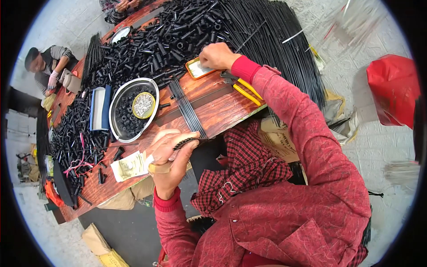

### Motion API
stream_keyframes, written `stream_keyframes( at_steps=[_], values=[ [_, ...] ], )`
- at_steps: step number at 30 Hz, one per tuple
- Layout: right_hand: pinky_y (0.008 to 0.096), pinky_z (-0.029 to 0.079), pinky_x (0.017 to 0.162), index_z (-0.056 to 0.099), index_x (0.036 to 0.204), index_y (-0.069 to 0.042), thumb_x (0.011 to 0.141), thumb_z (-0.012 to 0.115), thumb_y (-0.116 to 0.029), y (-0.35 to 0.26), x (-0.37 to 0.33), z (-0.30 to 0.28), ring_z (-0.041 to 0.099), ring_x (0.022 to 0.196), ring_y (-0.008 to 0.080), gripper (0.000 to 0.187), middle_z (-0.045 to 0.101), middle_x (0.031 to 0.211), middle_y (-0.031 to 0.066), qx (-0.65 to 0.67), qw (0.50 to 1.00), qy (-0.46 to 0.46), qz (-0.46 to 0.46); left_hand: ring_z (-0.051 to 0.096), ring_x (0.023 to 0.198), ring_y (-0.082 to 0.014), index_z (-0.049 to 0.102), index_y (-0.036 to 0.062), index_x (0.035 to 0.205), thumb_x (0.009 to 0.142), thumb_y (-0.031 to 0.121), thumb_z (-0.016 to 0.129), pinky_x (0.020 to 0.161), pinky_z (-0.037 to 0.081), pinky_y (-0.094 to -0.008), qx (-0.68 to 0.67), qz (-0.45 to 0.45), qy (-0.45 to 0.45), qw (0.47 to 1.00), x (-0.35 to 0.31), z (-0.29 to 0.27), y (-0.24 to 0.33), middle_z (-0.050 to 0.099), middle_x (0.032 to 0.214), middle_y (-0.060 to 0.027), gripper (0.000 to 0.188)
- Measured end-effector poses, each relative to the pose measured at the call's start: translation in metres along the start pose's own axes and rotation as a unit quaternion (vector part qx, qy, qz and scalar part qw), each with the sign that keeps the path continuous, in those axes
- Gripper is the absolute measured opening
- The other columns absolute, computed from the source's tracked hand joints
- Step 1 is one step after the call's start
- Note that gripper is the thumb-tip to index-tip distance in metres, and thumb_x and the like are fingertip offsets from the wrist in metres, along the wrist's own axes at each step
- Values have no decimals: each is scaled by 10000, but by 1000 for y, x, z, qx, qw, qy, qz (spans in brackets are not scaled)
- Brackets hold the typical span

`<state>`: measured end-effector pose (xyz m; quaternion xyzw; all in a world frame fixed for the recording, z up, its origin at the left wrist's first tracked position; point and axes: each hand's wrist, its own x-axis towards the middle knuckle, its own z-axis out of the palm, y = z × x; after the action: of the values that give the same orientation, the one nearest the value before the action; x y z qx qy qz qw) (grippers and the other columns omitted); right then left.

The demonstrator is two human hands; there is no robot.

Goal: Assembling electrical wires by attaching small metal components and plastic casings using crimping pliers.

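Observation:
My left hand (pixel 167 162), with tan tape round a finger, is closed near the table's front edge. Between its thumb and fingers is a short black ridged strip (pixel 184 142), beside a thin black rod (pixel 203 139). My right hand (pixel 218 56) reaches over the far end of a small orange-rimmed tray (pixel 200 69) with a whitish inside. Its fingers are drawn together, and what they hold, if anything, is hidden. Several black rods (pixel 189 109) lie side by side between my hands. Yellow-handled pliers (pixel 244 91) rest beneath my right forearm.
A metal basin (pixel 114 127) holds black rings and a yellow-rimmed dish (pixel 143 105) of small silvery pieces. Left of it stands a blue box (pixel 106 102). Black tubular parts (pixel 155 49) and long black rods (pixel 275 49) cover the far table. Another person (pixel 51 69) sits at the left.

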<state>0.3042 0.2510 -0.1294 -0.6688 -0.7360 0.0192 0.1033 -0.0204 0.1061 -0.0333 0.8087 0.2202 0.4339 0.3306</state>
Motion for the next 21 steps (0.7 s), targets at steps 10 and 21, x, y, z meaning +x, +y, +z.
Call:
stream_keyframes(
  at_steps=[10, 21],
  values=[
    [428, 539, 698, 760, 813, -125, 789, 705, -249, 2, -13, -3, 692, 798, 304, 137, 723, 851, 75, 26, 996, 66, -59, 646, 782, -220, 762, 26, 953, 759, 38, 786, 776, 508, -342, 22, -27, 6, 999, -1, 5, 5, 758, 877, -75, 196],
    [369, 542, 741, 746, 947, -136, 887, 656, -214, -23, -28, -41, 687, 870, 241, 134, 718, 911, 42, 77, 972, 186, -123, 658, 900, -164, 729, -23, 996, 861, -22, 693, 824, 507, -288, 13, -62, -19, 998, -2, 6, 1, 731, 942, -87, 139]
  ],
)
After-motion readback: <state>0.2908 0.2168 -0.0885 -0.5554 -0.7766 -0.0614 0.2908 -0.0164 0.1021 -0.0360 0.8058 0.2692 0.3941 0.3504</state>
